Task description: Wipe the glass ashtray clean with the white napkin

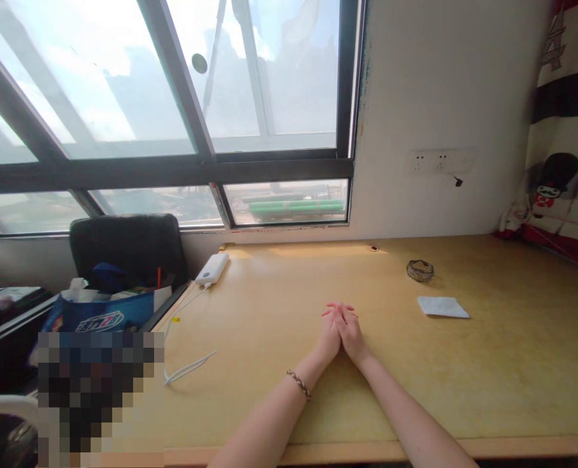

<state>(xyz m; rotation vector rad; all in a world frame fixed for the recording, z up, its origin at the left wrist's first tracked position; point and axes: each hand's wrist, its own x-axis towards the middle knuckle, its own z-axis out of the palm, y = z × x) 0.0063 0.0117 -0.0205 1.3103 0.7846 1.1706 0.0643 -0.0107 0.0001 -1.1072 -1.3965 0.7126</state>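
My left hand and my right hand are clasped together over the middle of the wooden table, their fingers interlaced and closed. No object shows between them, though the palms are hidden. A braided bracelet circles my left wrist. To the right of my hands lies a folded white paper or tissue. Farther back, beyond the paper, sits a small dark ring-shaped coil, apart from both hands.
A white power bank with a white cable lies along the table's left edge. Beyond that edge stand a dark chair and a blue bag. Behind the table are a window, a wall socket and a patterned curtain.
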